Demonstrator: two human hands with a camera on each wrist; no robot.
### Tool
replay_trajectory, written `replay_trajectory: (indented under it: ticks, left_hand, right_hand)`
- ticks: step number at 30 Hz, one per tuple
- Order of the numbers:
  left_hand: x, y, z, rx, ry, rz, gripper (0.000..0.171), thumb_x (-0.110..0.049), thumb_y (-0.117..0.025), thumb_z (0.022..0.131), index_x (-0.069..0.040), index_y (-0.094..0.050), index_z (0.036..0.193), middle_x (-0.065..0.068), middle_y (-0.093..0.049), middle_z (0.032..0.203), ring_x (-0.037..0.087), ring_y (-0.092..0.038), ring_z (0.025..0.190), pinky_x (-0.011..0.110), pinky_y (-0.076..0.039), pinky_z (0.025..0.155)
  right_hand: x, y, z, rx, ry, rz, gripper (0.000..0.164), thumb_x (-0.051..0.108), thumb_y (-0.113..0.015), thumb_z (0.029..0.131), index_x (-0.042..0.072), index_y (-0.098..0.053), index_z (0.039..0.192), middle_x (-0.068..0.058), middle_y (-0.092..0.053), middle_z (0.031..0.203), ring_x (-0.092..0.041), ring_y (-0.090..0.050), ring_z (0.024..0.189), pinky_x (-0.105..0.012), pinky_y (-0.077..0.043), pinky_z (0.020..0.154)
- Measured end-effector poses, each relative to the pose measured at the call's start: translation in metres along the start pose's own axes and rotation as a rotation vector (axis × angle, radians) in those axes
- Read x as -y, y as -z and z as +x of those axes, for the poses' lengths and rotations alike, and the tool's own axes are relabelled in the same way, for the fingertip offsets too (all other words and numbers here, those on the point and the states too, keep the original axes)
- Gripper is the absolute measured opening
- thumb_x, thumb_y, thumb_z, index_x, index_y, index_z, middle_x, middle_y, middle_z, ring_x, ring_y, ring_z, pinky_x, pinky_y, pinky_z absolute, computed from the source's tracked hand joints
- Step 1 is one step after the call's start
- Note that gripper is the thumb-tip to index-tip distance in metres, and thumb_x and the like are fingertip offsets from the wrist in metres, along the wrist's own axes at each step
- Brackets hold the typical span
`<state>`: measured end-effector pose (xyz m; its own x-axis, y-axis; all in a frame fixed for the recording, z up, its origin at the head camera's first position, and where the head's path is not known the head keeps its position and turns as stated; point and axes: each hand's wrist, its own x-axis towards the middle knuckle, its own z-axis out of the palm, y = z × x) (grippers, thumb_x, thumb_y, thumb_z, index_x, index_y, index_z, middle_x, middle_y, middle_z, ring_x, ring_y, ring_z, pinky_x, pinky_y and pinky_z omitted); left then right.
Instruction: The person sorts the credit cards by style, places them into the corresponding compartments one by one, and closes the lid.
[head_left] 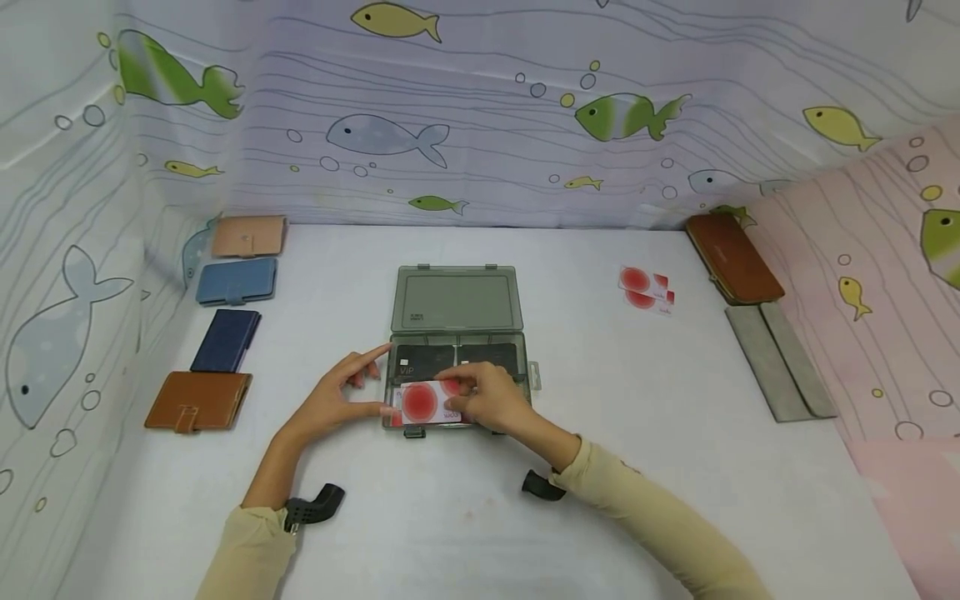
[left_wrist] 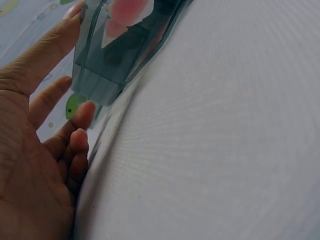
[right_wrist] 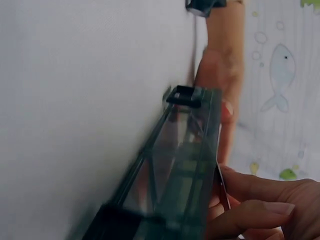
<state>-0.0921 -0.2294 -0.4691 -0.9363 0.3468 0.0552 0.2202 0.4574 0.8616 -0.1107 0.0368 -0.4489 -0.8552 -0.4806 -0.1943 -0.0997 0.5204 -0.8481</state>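
A translucent grey-green plastic storage box (head_left: 457, 298) lies with its lid folded back. Black cards (head_left: 425, 358), one reading VIP, fill its rear part. Over the front part is a white card with a red circle (head_left: 420, 403); my right hand (head_left: 491, 398) pinches its right end between thumb and fingers. In the right wrist view, the card's thin edge shows at the box wall beside my right fingers (right_wrist: 250, 185). My left hand (head_left: 330, 396) is spread at the box's left side, thumb and index finger touching its edge. In the left wrist view, the remaining left fingers (left_wrist: 75, 140) curl loosely, holding nothing.
Several wallets, including a brown one (head_left: 198, 401) and a blue one (head_left: 237, 282), line the left side. Two red-and-white cards (head_left: 647, 290) overlap at the back right. A brown purse (head_left: 735, 258) and a grey folded case (head_left: 780, 362) lie at the right edge.
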Motion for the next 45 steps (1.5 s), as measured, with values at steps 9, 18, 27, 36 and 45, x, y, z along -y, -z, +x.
replay_trajectory:
  ticks: [9, 18, 27, 36, 45]
  left_hand:
    - [-0.002, -0.003, 0.002, 0.011, 0.023, 0.016, 0.083, -0.003, -0.085, 0.074, 0.001, -0.045, 0.147, 0.020, -0.051, 0.102, 0.030, -0.035, 0.083, 0.037, -0.032, 0.075]
    - [0.034, -0.010, 0.001, -0.017, 0.065, 0.031, 0.089, -0.011, -0.088, 0.073, -0.015, -0.045, 0.151, 0.011, -0.050, 0.106, 0.022, -0.034, 0.084, 0.033, -0.030, 0.076]
    - [0.039, -0.009, 0.001, -0.022, 0.058, 0.020, 0.088, -0.021, -0.089, 0.073, -0.023, -0.046, 0.150, 0.003, -0.048, 0.104, 0.016, -0.034, 0.085, 0.030, -0.030, 0.076]
    - [0.037, -0.010, 0.001, -0.016, 0.051, 0.007, 0.087, -0.018, -0.088, 0.075, -0.020, -0.045, 0.151, 0.006, -0.048, 0.104, 0.017, -0.034, 0.084, 0.030, -0.030, 0.076]
    - [0.036, -0.009, 0.000, -0.015, 0.073, -0.014, 0.088, -0.018, -0.089, 0.073, -0.023, -0.046, 0.150, 0.005, -0.048, 0.104, 0.017, -0.035, 0.084, 0.030, -0.030, 0.077]
  right_hand:
    - [0.001, -0.013, -0.001, -0.046, -0.003, -0.101, 0.038, 0.009, -0.077, 0.084, 0.017, -0.073, 0.121, 0.000, -0.068, 0.074, -0.005, -0.045, 0.052, -0.021, -0.033, 0.048]
    - [-0.015, 0.042, -0.019, -0.068, 0.052, -0.029, 0.035, 0.013, -0.074, 0.088, 0.007, -0.071, 0.123, -0.007, -0.075, 0.081, -0.016, -0.060, 0.052, -0.021, -0.035, 0.046]
    - [-0.102, 0.161, -0.007, -0.362, -0.079, -0.076, 0.046, 0.025, -0.080, 0.085, 0.008, -0.069, 0.127, -0.009, -0.070, 0.091, -0.013, -0.057, 0.072, -0.024, -0.043, 0.062]
    - [-0.172, 0.249, -0.002, -0.466, -0.301, -0.137, 0.057, 0.027, -0.072, 0.093, 0.007, -0.053, 0.143, -0.023, -0.056, 0.122, -0.028, -0.050, 0.104, -0.024, -0.046, 0.072]
    - [-0.196, 0.270, -0.003, -0.455, -0.446, -0.174, 0.066, 0.033, -0.069, 0.093, 0.004, -0.045, 0.147, -0.022, -0.049, 0.118, -0.033, -0.043, 0.106, -0.045, -0.041, 0.088]
